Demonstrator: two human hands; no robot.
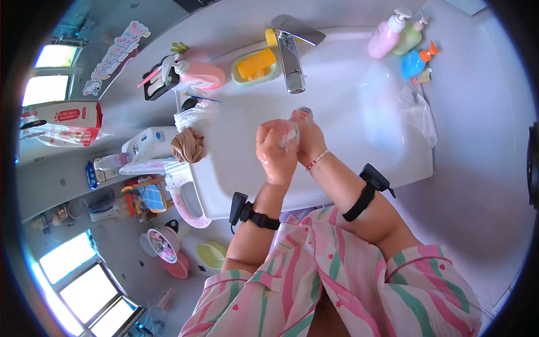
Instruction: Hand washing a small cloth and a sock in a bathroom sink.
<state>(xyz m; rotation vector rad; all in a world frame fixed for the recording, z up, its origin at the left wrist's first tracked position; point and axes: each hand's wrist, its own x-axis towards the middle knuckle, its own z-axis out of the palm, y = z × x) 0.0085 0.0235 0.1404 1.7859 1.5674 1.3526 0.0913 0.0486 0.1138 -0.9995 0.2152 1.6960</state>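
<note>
Over the white sink (236, 180), my left hand (274, 149) and my right hand (310, 137) press against each other just below the tap (292, 62). White foam (289, 136) covers wet skin where they meet. The fingers of my left hand are curled into a fist shape. Those of my right hand are bent against it and partly hidden. Whether a small object lies between the palms cannot be made out. Behind my fingers shows part of the drain (305, 111). A beaded bracelet (317, 159) circles my right wrist.
A soap dish (272, 76) with an orange bar (256, 63) and a pink bottle (203, 76) stand on the left rim. Pump bottles in pink (386, 36), green (409, 38) and blue (414, 63) stand at the right. A brown cloth (188, 146) hangs over the left edge.
</note>
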